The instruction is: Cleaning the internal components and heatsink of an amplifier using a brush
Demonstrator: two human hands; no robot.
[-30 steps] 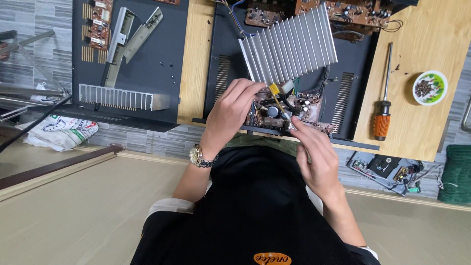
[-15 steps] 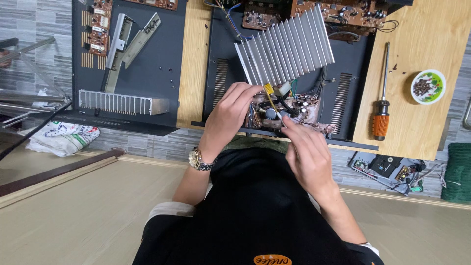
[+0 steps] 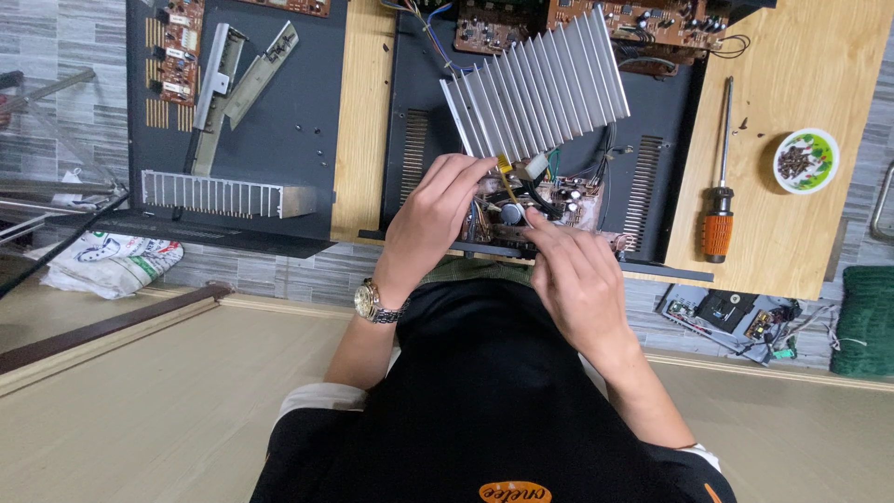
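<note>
Your left hand [image 3: 430, 219] curls its fingers around the near edge of a small brown circuit board [image 3: 545, 207], steadying it, while your right hand [image 3: 573, 270] pinches a thin yellow-handled tool [image 3: 507, 177] over the board's components. It looks like close work on the board itself, still in progress; the next move calls for a steady tip among the packed parts and loose wires. The board sits at the front lip of an open black chassis [image 3: 656, 186], joined to a tilted, finned aluminium heat sink [image 3: 535, 88]. An orange-handled screwdriver [image 3: 719, 182] and a small dish of screws [image 3: 805, 160] lie apart on the wooden bench [image 3: 792, 242].
</note>
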